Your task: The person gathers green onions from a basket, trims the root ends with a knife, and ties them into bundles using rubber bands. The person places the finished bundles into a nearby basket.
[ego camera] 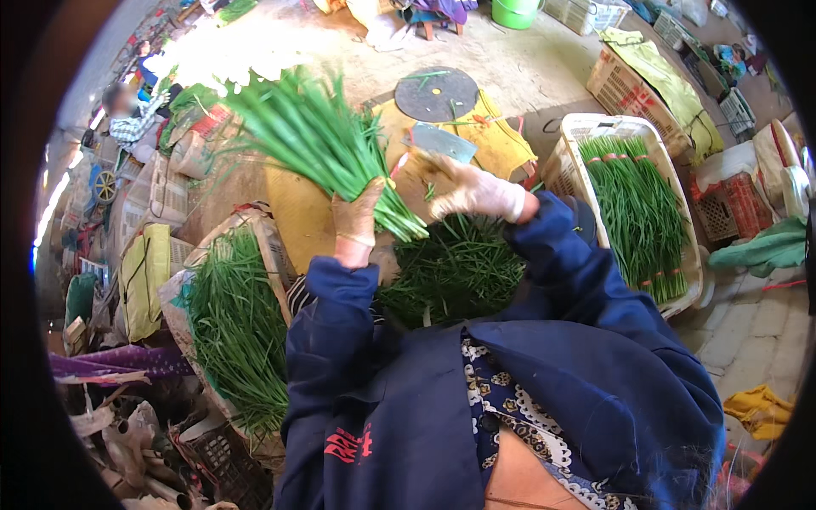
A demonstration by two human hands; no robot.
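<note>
My left hand, in a thin glove, is shut around a bunch of green garlic chives near its pale cut ends; the leaves fan out to the upper left. A yellow band shows beside my thumb. My right hand, in a whitish glove with stained fingers, is held apart to the right of the stalk ends, fingers spread, with nothing seen in it. Loose green leaves lie in a dark heap below my hands. Beyond them, a round dark disc and a grey flat plate rest on yellow sacking.
On the right stands a white plastic crate of chive bundles tied with reddish bands. A lined basket of loose chives is at the left. Covered crates, a green bucket and a seated person are farther off.
</note>
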